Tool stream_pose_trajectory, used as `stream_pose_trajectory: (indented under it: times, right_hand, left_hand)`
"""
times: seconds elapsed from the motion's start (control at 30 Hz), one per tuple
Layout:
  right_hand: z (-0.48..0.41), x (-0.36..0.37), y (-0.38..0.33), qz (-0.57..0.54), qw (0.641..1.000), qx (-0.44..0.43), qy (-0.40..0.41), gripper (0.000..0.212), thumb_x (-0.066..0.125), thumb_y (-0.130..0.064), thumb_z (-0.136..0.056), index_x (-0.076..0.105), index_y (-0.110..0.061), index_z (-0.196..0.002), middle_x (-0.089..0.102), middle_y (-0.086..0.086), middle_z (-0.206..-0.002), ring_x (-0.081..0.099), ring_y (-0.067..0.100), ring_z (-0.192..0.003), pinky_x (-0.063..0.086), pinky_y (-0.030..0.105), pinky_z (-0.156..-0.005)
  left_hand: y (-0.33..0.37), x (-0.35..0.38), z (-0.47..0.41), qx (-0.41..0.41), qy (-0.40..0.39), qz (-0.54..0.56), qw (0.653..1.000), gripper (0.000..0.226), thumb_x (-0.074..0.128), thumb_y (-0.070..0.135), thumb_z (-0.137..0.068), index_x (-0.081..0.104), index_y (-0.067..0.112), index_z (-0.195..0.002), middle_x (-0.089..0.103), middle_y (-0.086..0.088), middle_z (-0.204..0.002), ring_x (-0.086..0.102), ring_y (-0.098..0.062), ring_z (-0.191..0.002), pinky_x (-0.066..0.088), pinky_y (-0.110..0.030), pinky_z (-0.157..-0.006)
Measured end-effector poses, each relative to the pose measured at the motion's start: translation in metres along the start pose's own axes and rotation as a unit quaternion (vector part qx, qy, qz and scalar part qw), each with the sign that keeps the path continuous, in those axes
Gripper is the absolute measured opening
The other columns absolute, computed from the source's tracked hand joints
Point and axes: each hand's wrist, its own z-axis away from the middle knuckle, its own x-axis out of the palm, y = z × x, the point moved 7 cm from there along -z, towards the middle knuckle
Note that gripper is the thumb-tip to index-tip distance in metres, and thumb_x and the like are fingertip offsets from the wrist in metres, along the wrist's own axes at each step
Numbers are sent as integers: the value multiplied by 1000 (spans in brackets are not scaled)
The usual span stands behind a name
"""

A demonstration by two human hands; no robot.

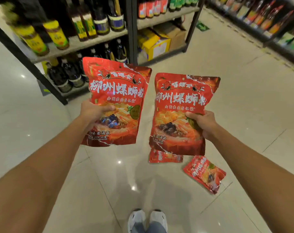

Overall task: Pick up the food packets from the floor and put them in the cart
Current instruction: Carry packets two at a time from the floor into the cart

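Observation:
My left hand (92,113) grips a red noodle packet (116,91) by its left edge and holds it upright in front of me. A second, matching red packet (181,101) is held up by my right hand (203,123), pinched at its right edge. Two more red packets lie on the tiled floor: one (165,157) mostly hidden behind the right-hand packet, the other (205,174) tilted, to the right of it. No cart is in view.
A dark metal shelf rack (132,39) with bottles and cardboard boxes stands ahead on the left. Another stocked shelf (269,27) runs along the right. Glossy floor tiles (235,73) stretch between them. My white shoes (148,219) show at the bottom.

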Motion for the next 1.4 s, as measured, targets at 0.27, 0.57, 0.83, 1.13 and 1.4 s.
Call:
stream_pose_trajectory:
  times: [0.27,0.57,0.83,1.13,1.4]
  right_hand:
    - [81,23,-195,-48,987,-128,-81,23,74,-20,-79,59,-18,-95,67,2,-99,66,21,-85,52,36,-71]
    - [129,94,-295,-38,944,-193,-265,41,72,-15,-80,56,-12,-117,67,12,-110,66,30,-93,53,39,-68]
    - [206,194,-309,37,863,-228,-450,16,69,-9,-81,60,-13,-94,66,8,-93,63,23,-80,48,34,-63]
    - [403,295,-231,132,692,-229,-672,18,68,-16,-83,59,-15,-98,69,7,-97,66,27,-87,53,39,-74]
    - [613,308,-106,180,527,-175,-812,29,65,-17,-86,56,-15,-113,68,9,-104,66,28,-92,55,40,-71]
  left_hand:
    - [164,-120,84,125,68,51,989,45,81,13,-69,58,11,-109,61,-2,-100,58,-21,-93,46,-32,-75]
    - [185,-235,171,130,218,147,956,57,84,19,-66,61,3,-115,68,-12,-106,65,-33,-95,52,-46,-87]
    - [119,-299,310,102,365,199,904,69,85,30,-43,65,13,-107,71,-5,-102,66,-29,-98,55,-43,-80]
    - [-7,-324,547,30,601,273,751,71,92,25,-48,63,2,-109,69,-14,-105,67,-31,-92,55,-47,-83]
    - [-99,-300,774,8,746,307,591,58,85,19,-64,52,0,-108,59,-5,-116,55,-22,-107,43,-35,-84]
